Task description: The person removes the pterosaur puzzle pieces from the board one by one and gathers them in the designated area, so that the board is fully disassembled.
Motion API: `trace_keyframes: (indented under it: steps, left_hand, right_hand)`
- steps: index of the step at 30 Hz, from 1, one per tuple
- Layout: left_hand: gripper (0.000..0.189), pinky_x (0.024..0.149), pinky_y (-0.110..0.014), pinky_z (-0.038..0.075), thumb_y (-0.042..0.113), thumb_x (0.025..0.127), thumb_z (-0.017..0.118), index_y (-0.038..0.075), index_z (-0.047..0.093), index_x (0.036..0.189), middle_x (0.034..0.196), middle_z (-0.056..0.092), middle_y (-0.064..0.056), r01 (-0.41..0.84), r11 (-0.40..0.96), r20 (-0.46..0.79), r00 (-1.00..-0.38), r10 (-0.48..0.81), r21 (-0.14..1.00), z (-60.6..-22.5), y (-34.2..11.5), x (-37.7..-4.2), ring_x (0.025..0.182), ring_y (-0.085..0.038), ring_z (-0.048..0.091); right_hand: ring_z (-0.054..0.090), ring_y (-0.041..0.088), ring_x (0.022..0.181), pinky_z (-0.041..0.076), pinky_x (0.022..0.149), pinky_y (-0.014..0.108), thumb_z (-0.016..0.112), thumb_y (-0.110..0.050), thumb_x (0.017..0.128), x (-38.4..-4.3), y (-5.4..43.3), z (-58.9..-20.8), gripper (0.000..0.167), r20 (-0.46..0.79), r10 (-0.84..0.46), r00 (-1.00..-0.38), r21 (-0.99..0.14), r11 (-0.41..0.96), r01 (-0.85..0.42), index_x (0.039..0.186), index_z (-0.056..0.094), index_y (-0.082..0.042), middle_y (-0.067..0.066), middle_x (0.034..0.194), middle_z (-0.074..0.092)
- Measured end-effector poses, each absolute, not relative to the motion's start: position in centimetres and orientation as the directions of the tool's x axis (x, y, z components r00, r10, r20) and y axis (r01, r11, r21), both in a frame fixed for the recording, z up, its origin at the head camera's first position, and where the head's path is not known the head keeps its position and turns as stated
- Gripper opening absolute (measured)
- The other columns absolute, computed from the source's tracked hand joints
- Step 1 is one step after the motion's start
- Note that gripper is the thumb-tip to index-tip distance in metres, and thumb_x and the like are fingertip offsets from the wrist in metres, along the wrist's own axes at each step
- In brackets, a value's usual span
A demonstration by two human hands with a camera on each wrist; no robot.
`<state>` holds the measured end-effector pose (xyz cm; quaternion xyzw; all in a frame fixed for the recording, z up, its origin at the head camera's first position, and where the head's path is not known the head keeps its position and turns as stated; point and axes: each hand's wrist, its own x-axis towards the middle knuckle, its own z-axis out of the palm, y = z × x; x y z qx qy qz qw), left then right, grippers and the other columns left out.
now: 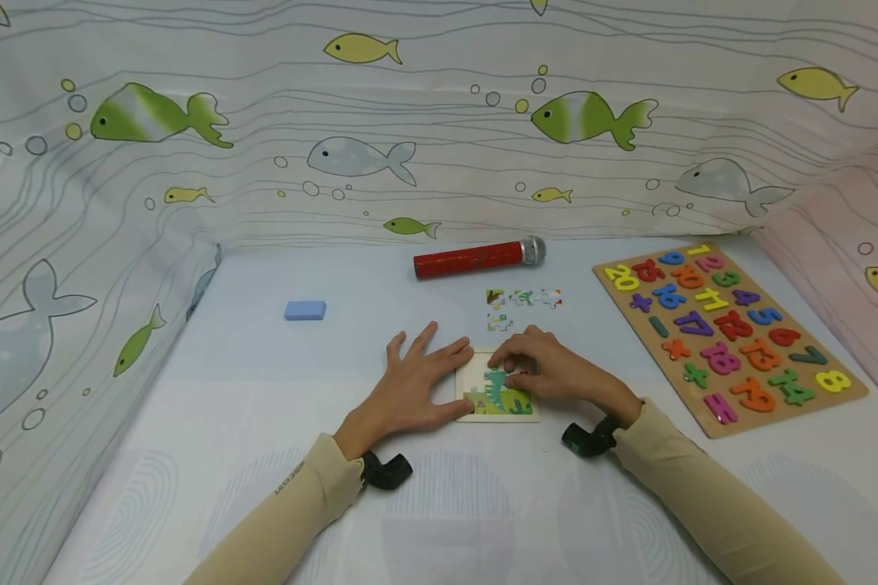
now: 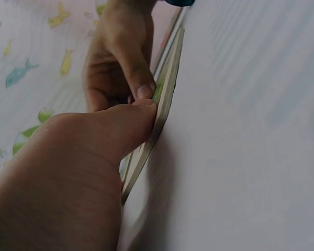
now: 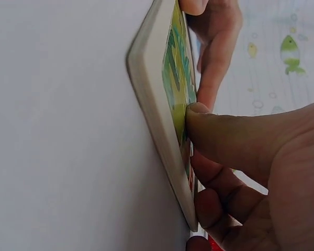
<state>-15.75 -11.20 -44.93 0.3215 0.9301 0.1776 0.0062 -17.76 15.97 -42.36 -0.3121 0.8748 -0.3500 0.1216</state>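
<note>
A small jigsaw tray with a pale wooden rim lies flat on the table, partly filled with a green dinosaur picture. At its left side my left hand lies with fingers spread; its thumb rests on the tray's lower left edge. My right hand reaches in from the right, fingers bent, with thumb and index finger on a puzzle piece at the dinosaur's upper part. The right thumb presses the picture's surface in the right wrist view. Most of that piece is hidden by the fingers.
Several loose jigsaw pieces lie beyond the tray. Behind them is a red microphone. A blue block sits to the left, and a wooden number board with coloured numerals lies at the right. A fish-patterned cloth rises behind.
</note>
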Motion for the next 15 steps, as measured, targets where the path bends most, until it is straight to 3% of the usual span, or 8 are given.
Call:
trace_keyframes:
  steps: [7,15]
  left_hand:
    - [0.079,0.117,-0.071,0.003,0.066,0.09,0.057,0.028,0.041,0.157,0.164,0.036,0.011,0.591,0.731,0.095,-0.795,0.599,0.34,-44.89,-11.15,-15.79,0.16,-0.035,0.012]
    - [0.078,0.117,-0.072,0.004,0.065,0.09,0.057,0.026,0.043,0.156,0.164,0.038,0.009,0.592,0.727,0.097,-0.794,0.601,0.348,-44.67,-11.19,-15.71,0.159,-0.037,0.013]
  right_hand:
    - [0.045,0.016,0.091,0.031,0.082,0.036,0.074,-0.009,0.091,-17.8,15.85,-42.25,0.024,-0.016,-0.624,-0.782,-0.703,0.563,-0.434,0.113,0.071,-0.018,-0.005,0.095,0.064]
    - [0.051,0.016,0.103,0.039,0.092,0.037,0.075,-0.009,0.091,-17.85,15.88,-42.29,0.026,0.043,-0.659,-0.751,-0.653,0.55,-0.521,0.115,0.07,-0.015,-0.004,0.112,0.07]
